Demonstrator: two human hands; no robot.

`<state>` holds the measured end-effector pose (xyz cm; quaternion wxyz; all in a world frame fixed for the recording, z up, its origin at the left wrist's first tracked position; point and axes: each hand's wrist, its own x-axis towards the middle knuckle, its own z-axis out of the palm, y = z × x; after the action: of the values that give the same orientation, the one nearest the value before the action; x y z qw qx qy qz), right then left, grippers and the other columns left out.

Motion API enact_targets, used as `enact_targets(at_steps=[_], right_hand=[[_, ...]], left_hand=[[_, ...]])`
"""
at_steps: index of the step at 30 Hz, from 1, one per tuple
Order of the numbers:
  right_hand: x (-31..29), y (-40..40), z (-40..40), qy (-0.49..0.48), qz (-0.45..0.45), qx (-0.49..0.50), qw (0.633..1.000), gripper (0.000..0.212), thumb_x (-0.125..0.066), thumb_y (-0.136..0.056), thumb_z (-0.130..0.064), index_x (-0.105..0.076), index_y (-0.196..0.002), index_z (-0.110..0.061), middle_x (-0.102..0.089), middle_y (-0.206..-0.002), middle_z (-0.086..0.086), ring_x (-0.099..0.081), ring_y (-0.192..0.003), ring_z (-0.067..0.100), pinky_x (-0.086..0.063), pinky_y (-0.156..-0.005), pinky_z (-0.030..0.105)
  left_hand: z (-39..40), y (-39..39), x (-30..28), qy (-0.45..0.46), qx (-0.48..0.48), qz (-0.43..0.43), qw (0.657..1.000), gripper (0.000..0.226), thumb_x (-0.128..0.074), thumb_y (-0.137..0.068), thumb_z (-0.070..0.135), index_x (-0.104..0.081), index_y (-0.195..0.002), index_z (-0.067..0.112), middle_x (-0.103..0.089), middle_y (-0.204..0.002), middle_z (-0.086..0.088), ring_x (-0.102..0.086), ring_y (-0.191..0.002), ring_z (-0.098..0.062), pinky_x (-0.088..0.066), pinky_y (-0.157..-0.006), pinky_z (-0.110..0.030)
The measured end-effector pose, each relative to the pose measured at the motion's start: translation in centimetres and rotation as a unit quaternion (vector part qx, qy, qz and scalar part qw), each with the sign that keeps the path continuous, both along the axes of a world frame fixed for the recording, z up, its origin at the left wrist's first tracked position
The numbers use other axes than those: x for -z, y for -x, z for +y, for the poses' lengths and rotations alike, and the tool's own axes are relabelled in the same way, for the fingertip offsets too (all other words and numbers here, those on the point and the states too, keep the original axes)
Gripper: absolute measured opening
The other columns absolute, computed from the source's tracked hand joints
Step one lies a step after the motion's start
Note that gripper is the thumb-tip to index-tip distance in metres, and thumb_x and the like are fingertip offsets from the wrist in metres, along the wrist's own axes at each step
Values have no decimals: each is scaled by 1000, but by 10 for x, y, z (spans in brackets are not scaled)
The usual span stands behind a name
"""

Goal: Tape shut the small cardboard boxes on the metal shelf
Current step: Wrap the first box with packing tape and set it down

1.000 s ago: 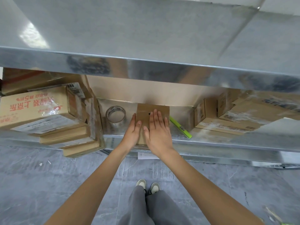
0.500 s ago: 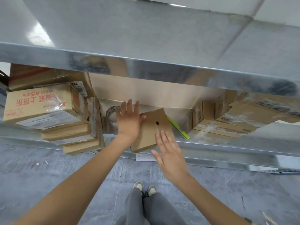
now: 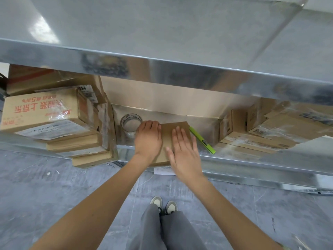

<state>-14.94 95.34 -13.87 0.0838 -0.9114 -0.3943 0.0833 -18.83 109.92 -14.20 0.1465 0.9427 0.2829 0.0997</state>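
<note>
Going left to right: the clear roll of packing tape (image 3: 130,122) sat untouched, the left hand (image 3: 148,139) had slid back onto the small flat brown cardboard box (image 3: 173,130), now squared up at the metal shelf (image 3: 234,159) edge, right hand (image 3: 183,150) flat on top, both palms pressing, nothing gripped, so taping looked next

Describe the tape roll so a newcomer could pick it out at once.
Look at the lower metal shelf, in the gap between the box stack on the left and the boxes on the right. The tape roll lies there just left of the left hand, which rests on the small box. It is the only clear, round ring; everything nearby is brown cardboard or the green marker.
</note>
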Motion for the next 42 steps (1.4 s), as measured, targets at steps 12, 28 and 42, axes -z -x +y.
enact_targets(at_steps=[12, 28, 42], right_hand=[[-2, -64, 55, -39, 48, 36, 997, 67, -18, -101, -53, -2, -156, -20, 5, -163, -5, 11, -149, 14, 6, -120, 44], [-27, -15, -27, -460, 350, 241, 780, 24, -70, -88, -14, -51, -100, -23, -62, -101, -3, -60, -102, 11, -49, -97, 32], [-27, 31, -14, -30, -58, 23, 998, 96, -17, -88, -78, -17, -154, -9, -13, -162, 5, -5, -150, 18, 0, -118, 57]], left_hand=[[-1, 0, -1, 63, -24, -42, 997, 37, -37, -104, 24, -53, -133, 6, -44, -147, -16, -39, -135, -31, -29, -112, -39], [-4, 20, -43, 503, -130, -280, 807, 51, -65, -92, 35, -49, -140, 31, -49, -141, 18, -42, -128, 5, -30, -102, -13], [-16, 62, -4, 463, -39, -265, 845, 40, -56, -93, 28, -48, -131, 36, -48, -137, 26, -40, -133, 1, -34, -104, -10]])
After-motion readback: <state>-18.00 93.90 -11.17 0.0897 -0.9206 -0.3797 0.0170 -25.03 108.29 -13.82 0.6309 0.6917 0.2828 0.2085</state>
